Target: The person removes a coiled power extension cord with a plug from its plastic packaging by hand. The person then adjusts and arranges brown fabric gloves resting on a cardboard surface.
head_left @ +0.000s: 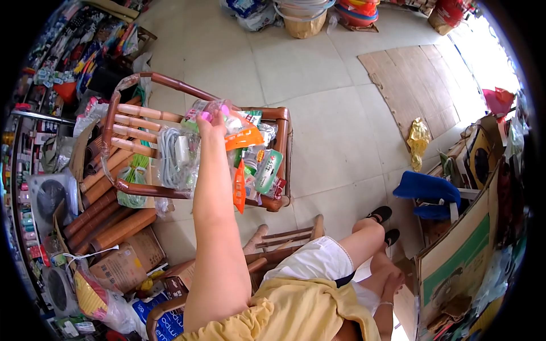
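My left hand (211, 124) reaches out to a brown wooden chair (282, 122) piled with packaged goods. Its fingers are closed on a clear plastic pack (199, 108) with pink and green contents. Around the hand lie a bagged coil of grey cable (169, 153), an orange packet (244, 138) and a green-and-clear pack (268, 171). Another orange strip (239, 187) hangs over the chair's near edge. My right hand (392, 280) rests on my leg, with nothing visible in it and its fingers partly hard to make out.
Rolled brown mats (122, 230) and a cardboard box (128, 261) crowd the left, beside shelves of small goods. A flattened cardboard sheet (421, 85) and a yellow plastic wrapper (418, 142) lie on the tiles. Blue chair parts (426, 190) stand at right; buckets (304, 20) at the back.
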`<state>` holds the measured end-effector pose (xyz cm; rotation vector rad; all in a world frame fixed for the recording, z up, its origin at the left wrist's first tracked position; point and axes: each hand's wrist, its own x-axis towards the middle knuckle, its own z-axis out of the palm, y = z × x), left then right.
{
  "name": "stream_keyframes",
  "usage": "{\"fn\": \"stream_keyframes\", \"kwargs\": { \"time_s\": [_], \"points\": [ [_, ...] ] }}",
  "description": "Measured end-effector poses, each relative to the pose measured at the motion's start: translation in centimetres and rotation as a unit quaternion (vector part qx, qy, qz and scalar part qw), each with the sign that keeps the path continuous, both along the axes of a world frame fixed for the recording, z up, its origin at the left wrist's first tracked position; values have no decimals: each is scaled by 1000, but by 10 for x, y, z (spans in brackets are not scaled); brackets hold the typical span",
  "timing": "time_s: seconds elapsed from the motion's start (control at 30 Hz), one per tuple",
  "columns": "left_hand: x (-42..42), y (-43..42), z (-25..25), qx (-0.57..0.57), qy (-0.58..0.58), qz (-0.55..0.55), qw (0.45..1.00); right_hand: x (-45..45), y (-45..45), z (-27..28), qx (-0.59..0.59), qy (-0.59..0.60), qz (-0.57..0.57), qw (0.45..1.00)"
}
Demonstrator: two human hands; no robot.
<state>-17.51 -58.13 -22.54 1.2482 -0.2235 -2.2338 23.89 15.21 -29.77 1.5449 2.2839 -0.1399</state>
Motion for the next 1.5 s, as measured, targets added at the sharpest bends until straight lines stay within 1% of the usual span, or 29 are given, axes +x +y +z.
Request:
{"fn": "stream_keyframes", "kwargs": {
  "time_s": [0.07, 0.13, 0.17, 0.23, 0.37, 0.47, 0.57, 0.6, 0.63, 0.73, 0.8, 0.83, 0.87, 0.9, 0.93, 1.0, 1.07, 1.13, 1.17, 1.2, 1.23, 1.27, 1.3, 1.33, 1.37, 1.4, 1.43, 1.47, 1.5],
  "points": [
    [-4, -3, 1, -9, -5, -8, 1000, -11, -10, 7, 14, -22, 1, 1000],
    [-7, 0, 8, -13, -48, -38, 998, -9, -10, 4, 20, -15, 2, 1000],
    [-7, 1, 12, -14, -46, -40, 998, -6, -10, 2, 25, -13, 3, 1000],
    [-10, 2, 15, 2, -77, -39, 996, -3, -11, 3, 24, -4, 6, 1000],
    [-13, -2, 11, 8, -84, -60, 995, 0, -18, 14, 7, 17, 18, 1000],
    [-7, 1, 16, 27, -74, -40, 996, 2, -18, 14, 4, 13, 25, 1000],
    [-9, -7, 6, 17, 63, -71, 995, -2, -23, 19, 9, 15, 13, 1000],
    [-17, -21, -8, 8, 61, -91, 994, 3, -21, 20, 10, 20, 7, 1000],
    [-12, -15, -6, -21, 94, -77, 992, 5, -23, 22, 5, 24, 6, 1000],
    [-16, -22, -8, -12, 139, -170, 975, 8, -29, 23, -21, 32, 27, 999],
    [-18, -27, -9, 17, 164, -231, 959, 7, -35, 27, -37, 38, 32, 998],
    [-13, -15, -2, 25, 180, -229, 956, 8, -36, 29, -44, 41, 29, 998],
    [-10, 12, 21, 29, 115, -219, 968, 8, -36, 33, -53, 47, 28, 997],
    [-2, 41, 38, 6, 107, -238, 965, 9, -35, 35, -60, 53, 25, 996],
    [6, 60, 44, -20, 99, -248, 963, 10, -33, 37, -66, 61, 24, 996],
    [25, 77, 26, -95, 172, -422, 885, 11, -30, 42, -77, 77, 21, 994],
    [68, 167, 55, -94, 135, -468, 868, 15, -27, 45, -88, 90, 19, 992],
    [115, 240, 61, -145, 97, -572, 802, 20, -25, 46, -94, 100, 22, 990],
    [138, 268, 46, -176, 98, -595, 778, 23, -24, 46, -100, 104, 24, 989],
    [174, 318, 66, -243, 45, -623, 742, 28, -23, 46, -104, 109, 25, 988],
    [197, 340, 40, -335, 14, -680, 652, 32, -21, 46, -109, 111, 28, 987],
    [223, 371, 30, -382, 1, -718, 581, 36, -20, 48, -113, 116, 30, 986],
    [245, 396, 9, -458, 100, -757, 455, 40, -18, 48, -115, 122, 31, 985],
    [275, 415, -9, -522, 108, -777, 334, 45, -16, 48, -115, 133, 30, 984],
    [299, 436, -9, -661, 202, -699, 181, 52, -14, 49, -111, 147, 27, 983],
    [316, 452, -9, -764, 283, -580, 17, 57, -12, 46, -104, 166, 24, 980],
    [326, 465, -8, -767, 283, -576, 14, 62, -10, 43, -97, 186, 22, 977],
    [333, 476, -5, -790, 296, -535, -53, 66, -11, 41, -85, 222, 15, 971],
    [336, 483, -5, -808, 307, -489, -120, 69, -11, 40, -86, 228, 15, 970]
  ]
}}
